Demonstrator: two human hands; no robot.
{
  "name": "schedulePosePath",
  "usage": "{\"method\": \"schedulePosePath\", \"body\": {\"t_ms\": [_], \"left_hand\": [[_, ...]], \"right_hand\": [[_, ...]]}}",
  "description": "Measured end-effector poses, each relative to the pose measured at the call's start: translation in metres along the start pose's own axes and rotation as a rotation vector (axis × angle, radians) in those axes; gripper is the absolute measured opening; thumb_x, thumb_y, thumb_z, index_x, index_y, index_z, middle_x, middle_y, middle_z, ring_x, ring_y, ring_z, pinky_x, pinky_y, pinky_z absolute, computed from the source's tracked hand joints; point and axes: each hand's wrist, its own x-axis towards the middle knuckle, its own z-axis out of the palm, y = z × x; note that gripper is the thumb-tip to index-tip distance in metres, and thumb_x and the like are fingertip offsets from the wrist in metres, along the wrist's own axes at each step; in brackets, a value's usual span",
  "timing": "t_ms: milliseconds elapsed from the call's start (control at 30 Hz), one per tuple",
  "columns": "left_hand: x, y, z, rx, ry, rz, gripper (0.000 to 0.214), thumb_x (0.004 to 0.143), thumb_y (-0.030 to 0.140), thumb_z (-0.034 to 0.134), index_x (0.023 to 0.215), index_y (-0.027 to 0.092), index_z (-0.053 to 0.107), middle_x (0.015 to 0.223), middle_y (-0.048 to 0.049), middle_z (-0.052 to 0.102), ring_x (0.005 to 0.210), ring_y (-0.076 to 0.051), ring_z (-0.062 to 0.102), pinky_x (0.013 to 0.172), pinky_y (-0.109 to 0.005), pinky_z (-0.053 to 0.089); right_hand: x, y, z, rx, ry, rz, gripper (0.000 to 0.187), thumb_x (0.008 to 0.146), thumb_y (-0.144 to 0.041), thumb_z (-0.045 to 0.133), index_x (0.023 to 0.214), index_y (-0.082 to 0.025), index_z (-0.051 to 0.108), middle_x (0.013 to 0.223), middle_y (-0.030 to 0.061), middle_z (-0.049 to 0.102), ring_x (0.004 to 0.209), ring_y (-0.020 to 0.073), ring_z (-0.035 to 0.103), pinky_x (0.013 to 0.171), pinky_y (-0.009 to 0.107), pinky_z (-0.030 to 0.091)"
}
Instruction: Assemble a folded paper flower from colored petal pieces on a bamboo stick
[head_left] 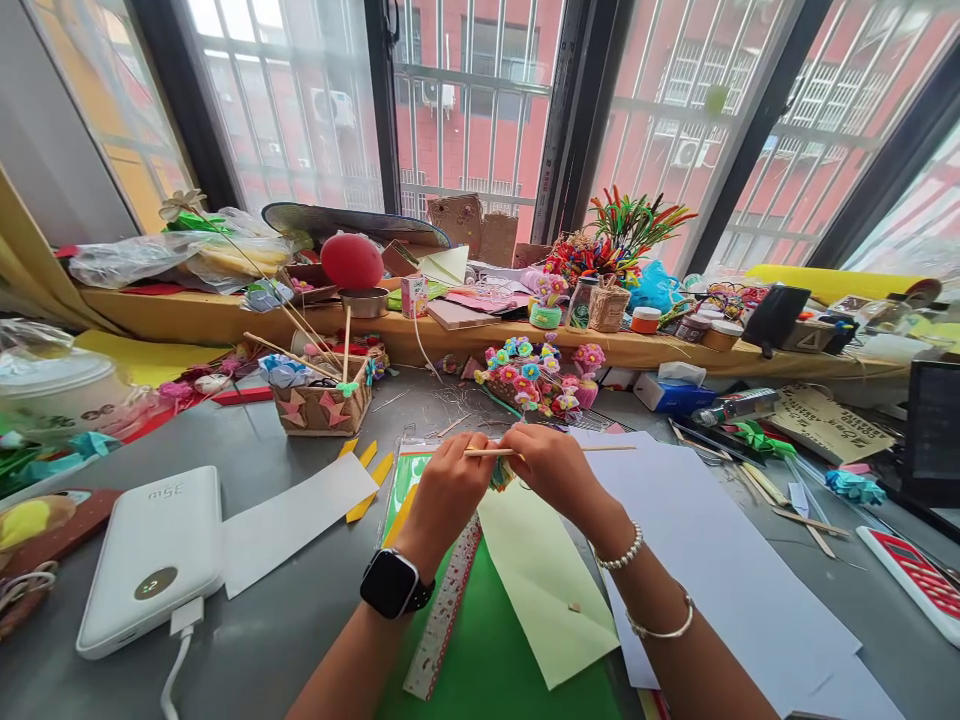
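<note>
A thin wooden stick (611, 448) runs sideways through both hands, its free end reaching out to the right. My left hand (454, 490) has its fingers closed on the stick. Beside it, nearly touching, my right hand (559, 470) pinches the same stick. A small blue-green and yellowish piece (501, 474) shows just under the fingers; most of it is hidden. Below the hands lie a pale green paper sheet (547, 590), a patterned ruler (446, 610) and a green folder (487, 650).
White sheets (697, 560) spread to the right. A white power bank (154, 560) with a cable and a paper strip (300, 520) lie left. Behind stand a cardboard box (322, 408) holding sticks and a cluster of colourful flowers (525, 372). A red calculator (919, 580) sits far right.
</note>
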Motion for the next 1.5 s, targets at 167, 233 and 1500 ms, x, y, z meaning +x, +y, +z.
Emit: {"method": "schedulePosePath", "body": {"t_ms": [167,233,1500], "left_hand": [[0.000,0.000,0.000,0.004,0.001,0.002,0.019,0.077,0.000,0.045,0.085,0.011,0.058,0.078,-0.0078,0.063,0.071,-0.022,0.058,0.062,-0.033,0.047],[-0.001,0.000,0.001,0.000,0.001,-0.001,0.019,0.077,-0.001,0.045,0.085,0.011,0.058,0.079,-0.0080,0.062,0.072,-0.022,0.058,0.063,-0.033,0.047],[-0.006,-0.010,0.003,-0.043,-0.101,-0.273,0.016,0.077,0.009,0.047,0.068,0.017,0.056,0.067,-0.0040,0.061,0.063,-0.019,0.057,0.055,-0.029,0.039]], "right_hand": [[0.001,0.000,0.000,-0.002,-0.005,0.000,0.010,0.081,-0.015,0.051,0.075,-0.016,0.059,0.072,0.0022,0.062,0.066,0.0134,0.056,0.053,0.022,0.033],[0.001,0.000,0.000,-0.001,-0.005,0.002,0.010,0.081,-0.014,0.052,0.074,-0.016,0.059,0.072,0.0023,0.062,0.066,0.0135,0.057,0.053,0.022,0.033],[-0.008,-0.043,-0.008,0.257,0.243,-0.157,0.021,0.082,-0.035,0.051,0.085,-0.017,0.061,0.085,0.0053,0.061,0.076,0.0135,0.056,0.064,0.022,0.042]]}}
